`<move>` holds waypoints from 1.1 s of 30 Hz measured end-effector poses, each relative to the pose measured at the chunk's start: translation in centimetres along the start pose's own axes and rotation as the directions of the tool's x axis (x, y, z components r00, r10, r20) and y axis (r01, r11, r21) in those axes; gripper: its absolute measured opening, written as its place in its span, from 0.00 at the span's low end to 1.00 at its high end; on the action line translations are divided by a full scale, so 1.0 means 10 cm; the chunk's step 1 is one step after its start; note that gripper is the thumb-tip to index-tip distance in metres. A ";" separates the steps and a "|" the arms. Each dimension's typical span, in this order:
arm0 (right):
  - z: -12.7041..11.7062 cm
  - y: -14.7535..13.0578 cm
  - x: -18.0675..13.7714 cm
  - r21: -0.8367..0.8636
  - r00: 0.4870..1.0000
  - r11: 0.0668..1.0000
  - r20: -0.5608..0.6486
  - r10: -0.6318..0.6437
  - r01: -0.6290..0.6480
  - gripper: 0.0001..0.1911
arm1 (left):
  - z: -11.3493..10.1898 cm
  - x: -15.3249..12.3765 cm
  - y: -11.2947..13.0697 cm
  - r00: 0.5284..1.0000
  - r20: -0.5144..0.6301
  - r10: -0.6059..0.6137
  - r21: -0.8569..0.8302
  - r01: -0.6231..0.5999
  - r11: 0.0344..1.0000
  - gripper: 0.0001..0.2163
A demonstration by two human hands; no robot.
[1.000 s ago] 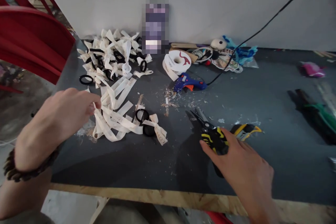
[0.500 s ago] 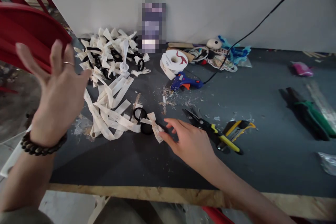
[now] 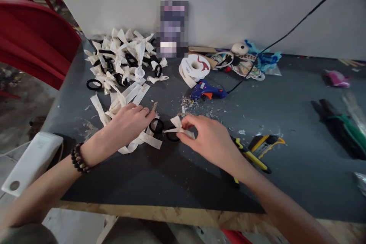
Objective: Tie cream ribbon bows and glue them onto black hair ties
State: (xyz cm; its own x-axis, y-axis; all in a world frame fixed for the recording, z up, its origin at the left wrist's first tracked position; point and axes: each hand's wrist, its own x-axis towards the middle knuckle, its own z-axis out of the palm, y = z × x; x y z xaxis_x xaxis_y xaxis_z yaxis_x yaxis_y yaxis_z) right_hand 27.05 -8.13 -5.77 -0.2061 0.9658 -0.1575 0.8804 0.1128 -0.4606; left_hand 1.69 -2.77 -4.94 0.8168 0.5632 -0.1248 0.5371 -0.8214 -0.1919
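Note:
My right hand point(image 3: 207, 141) pinches a cream ribbon bow point(image 3: 177, 122) between thumb and fingertips, just above the dark tabletop. A black hair tie point(image 3: 172, 134) is at the bow's underside. My left hand point(image 3: 130, 126) lies low over loose cream ribbon strips point(image 3: 151, 140), its fingers stretched to the right and bent, with the tips partly hidden. Nothing shows held in it. Close to those fingertips lies another black hair tie point(image 3: 156, 126). Yellow-handled pliers point(image 3: 254, 160) are partly covered by my right hand and wrist.
A pile of bows on hair ties point(image 3: 120, 57) fills the back left. Behind the hands are a ribbon spool point(image 3: 196, 66) and a blue glue gun point(image 3: 207, 90) with a black cord. A utility knife point(image 3: 264, 145) and green-handled pliers point(image 3: 343, 129) lie right. A white box point(image 3: 32, 164) sits front left.
My left hand has come down from the raised far left to the ribbon strips. My right hand has closed on the bow and shifted it slightly. Another pliers handle shows below my right wrist.

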 end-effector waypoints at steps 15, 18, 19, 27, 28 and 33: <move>-0.46 -0.38 0.49 -0.505 0.953 0.855 0.299 0.043 0.119 0.10 | 0.04 0.08 0.35 0.998 -0.023 0.059 0.042 -0.058 0.997 0.06; -0.45 -0.54 0.74 -0.469 0.994 0.878 0.094 -0.063 0.100 0.08 | 0.03 0.10 0.36 0.997 0.005 0.074 0.036 -0.074 0.997 0.09; -0.43 -0.59 0.83 -0.421 0.988 0.903 -0.080 -0.132 0.086 0.10 | 0.03 0.10 0.37 0.998 0.017 0.067 0.027 -0.068 0.997 0.09; -0.09 -0.61 0.84 -0.246 0.916 0.956 -0.324 -0.238 0.161 0.19 | -0.05 0.01 0.24 0.993 0.117 -0.018 -0.081 0.028 0.996 0.18; -0.06 -0.58 0.77 -0.244 0.936 0.956 -0.266 -0.229 0.165 0.17 | -0.07 -0.02 0.18 0.990 0.135 -0.032 -0.106 0.047 0.993 0.19; -0.07 -0.49 0.49 -0.230 0.982 0.955 0.032 -0.187 0.189 0.08 | -0.12 -0.11 -0.07 0.957 0.290 0.016 -0.218 0.050 0.975 0.15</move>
State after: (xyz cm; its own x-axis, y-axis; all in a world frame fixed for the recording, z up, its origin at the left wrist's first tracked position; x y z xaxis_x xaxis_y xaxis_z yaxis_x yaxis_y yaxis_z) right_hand 22.06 -3.80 -3.68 -0.3802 0.9199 -0.0963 0.8997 0.3436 -0.2691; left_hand 0.65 -2.97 -3.46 0.7288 0.5522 -0.4049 0.6103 -0.7920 0.0184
